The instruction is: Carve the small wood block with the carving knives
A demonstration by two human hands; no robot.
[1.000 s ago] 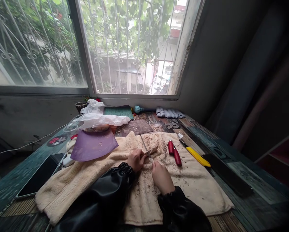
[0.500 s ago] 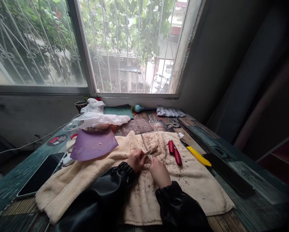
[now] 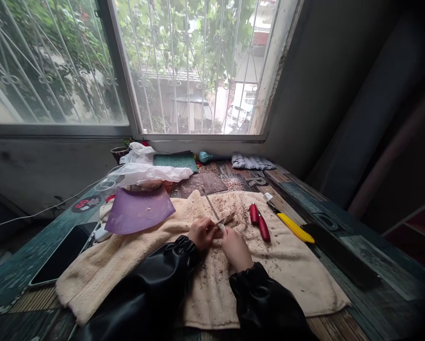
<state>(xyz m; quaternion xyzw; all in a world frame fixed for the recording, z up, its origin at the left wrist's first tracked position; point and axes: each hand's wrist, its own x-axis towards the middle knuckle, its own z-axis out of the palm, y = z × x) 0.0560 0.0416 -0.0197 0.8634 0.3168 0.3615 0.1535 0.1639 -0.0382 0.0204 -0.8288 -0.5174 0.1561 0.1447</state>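
My left hand (image 3: 201, 233) is closed round a small piece of wood (image 3: 225, 219) that sticks out to the right over a beige towel (image 3: 297, 274). My right hand (image 3: 235, 247) is closed right beside it, thumb near the wood, gripping a small carving tool whose blade is mostly hidden. Wood shavings lie scattered over the towel around both hands. Both arms wear black shiny sleeves. A thin metal rod (image 3: 210, 206) lies just behind the hands.
A red-handled tool (image 3: 260, 222) and a yellow utility knife (image 3: 291, 224) lie right of the hands. A purple sheet (image 3: 137, 210), white plastic bag (image 3: 146, 173), green cutting mat (image 3: 175, 161) and phone (image 3: 65, 253) are on the left. A dark block (image 3: 340, 255) sits at right, below the barred window.
The hands stay together on the wood with small shifts; my right hand has drawn slightly nearer the left. The view has tilted a little.
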